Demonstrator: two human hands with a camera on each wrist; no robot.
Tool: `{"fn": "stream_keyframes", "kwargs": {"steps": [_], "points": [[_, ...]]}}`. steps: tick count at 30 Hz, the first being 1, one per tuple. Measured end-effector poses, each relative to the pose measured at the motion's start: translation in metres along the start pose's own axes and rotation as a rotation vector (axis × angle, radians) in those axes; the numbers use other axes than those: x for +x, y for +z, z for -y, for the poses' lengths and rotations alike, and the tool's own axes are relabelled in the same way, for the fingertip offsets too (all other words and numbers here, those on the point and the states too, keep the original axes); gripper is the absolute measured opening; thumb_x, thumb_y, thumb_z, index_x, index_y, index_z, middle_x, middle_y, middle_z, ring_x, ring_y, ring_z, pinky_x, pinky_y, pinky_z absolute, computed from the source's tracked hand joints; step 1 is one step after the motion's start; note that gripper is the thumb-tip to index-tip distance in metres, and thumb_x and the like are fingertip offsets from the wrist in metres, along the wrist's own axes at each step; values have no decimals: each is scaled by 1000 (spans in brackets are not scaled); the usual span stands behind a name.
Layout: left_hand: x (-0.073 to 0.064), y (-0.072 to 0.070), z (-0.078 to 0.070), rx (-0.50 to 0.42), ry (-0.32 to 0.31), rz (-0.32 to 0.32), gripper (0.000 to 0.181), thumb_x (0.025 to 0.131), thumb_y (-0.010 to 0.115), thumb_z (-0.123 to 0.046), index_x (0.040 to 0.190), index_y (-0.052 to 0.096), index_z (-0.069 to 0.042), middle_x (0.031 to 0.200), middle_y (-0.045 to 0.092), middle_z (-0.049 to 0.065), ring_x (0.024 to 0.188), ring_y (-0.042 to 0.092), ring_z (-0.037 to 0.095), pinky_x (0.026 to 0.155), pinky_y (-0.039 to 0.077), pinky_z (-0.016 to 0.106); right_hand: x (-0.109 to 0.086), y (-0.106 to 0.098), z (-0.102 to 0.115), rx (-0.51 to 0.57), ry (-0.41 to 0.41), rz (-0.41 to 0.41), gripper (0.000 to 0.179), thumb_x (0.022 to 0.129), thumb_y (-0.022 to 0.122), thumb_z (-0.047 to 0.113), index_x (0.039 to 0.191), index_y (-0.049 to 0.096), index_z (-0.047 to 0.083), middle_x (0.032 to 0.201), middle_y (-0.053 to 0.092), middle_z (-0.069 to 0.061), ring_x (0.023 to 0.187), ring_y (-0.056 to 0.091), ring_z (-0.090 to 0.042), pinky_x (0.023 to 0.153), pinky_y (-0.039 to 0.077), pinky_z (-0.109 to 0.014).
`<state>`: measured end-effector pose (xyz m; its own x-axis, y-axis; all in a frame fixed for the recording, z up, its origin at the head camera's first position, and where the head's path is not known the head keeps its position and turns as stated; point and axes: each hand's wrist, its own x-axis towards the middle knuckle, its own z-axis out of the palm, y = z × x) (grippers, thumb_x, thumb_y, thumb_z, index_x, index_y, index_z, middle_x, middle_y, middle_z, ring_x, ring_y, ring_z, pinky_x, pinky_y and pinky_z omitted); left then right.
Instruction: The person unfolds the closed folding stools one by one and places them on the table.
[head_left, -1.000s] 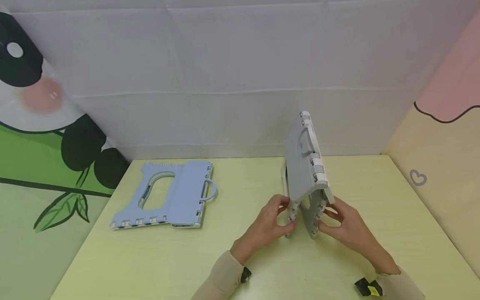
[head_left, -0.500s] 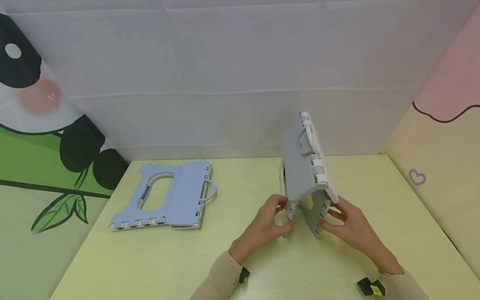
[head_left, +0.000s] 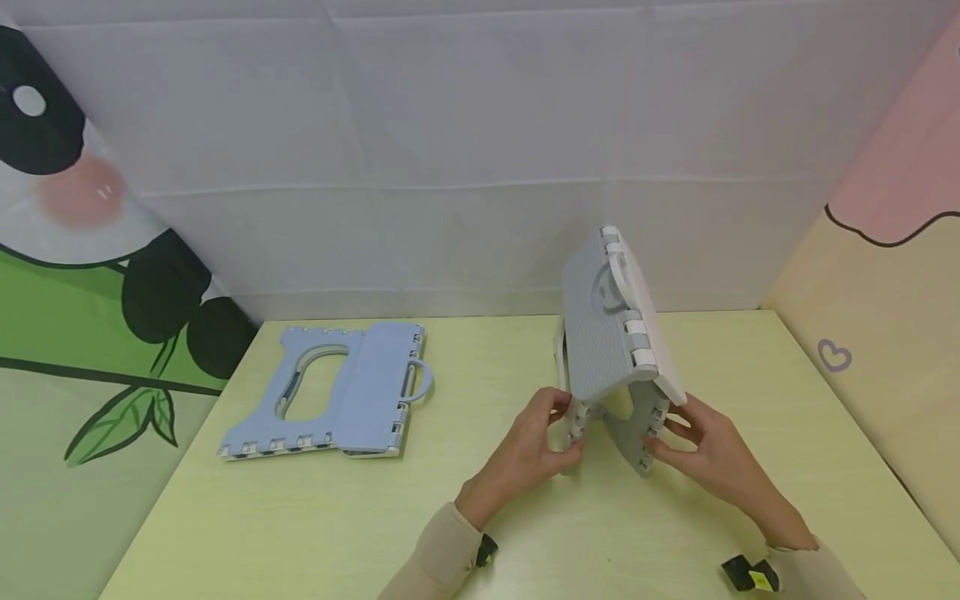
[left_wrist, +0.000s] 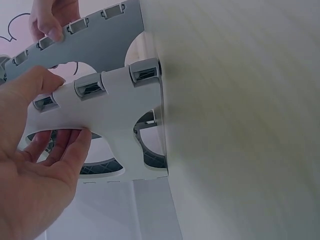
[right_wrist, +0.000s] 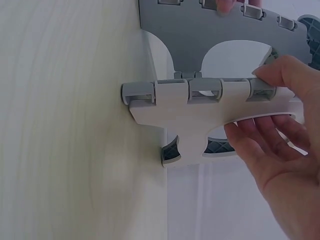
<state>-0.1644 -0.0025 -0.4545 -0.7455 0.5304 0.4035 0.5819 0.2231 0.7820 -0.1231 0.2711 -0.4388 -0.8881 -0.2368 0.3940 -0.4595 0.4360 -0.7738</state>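
A grey-and-white folding step stool (head_left: 600, 312) stands partly unfolded on the table, its folding top slanting upward and its leg panels spread apart at the near side. My left hand (head_left: 521, 454) pinches the left leg panel (left_wrist: 112, 100), the thumb on its hinged edge and the fingers reaching through the cut-out. On the other side, my right hand (head_left: 708, 458) grips the right leg panel (right_wrist: 175, 117) in the same manner. The far side of the stool is hidden in the head view.
A light blue folding step stool (head_left: 378, 387) lies folded flat on the left of the pale wooden table (head_left: 300, 533), its loop handle pointing right. Behind the table hangs a white cloth (head_left: 472, 167); a printed wall (head_left: 862, 375) borders the right.
The grey stool's leg panels have spread slightly wider and its top has opened further. My right hand has moved a little right with its panel; my left has shifted slightly left. The blue stool stays put.
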Motion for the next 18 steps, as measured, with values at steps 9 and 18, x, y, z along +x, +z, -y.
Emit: {"fn": "stream_keyframes", "kwargs": {"steps": [9,18], "points": [[-1,-2,2,6,1,5,50,86,76,3,128,48,2,125,56,13,123,58,23,108,47,27,-2,-6,-3,-12,12,7,71,78,81,-14,142,51,-6,136,53,25,119,54,9,94,51,-16],[-2,-4,3,22,2,-3,51,85,76,3,128,48,2,125,56,12,122,59,24,108,47,27,-3,-8,-5,-25,10,5,70,78,82,-14,141,52,-6,134,54,25,118,55,9,94,51,-15]]}}
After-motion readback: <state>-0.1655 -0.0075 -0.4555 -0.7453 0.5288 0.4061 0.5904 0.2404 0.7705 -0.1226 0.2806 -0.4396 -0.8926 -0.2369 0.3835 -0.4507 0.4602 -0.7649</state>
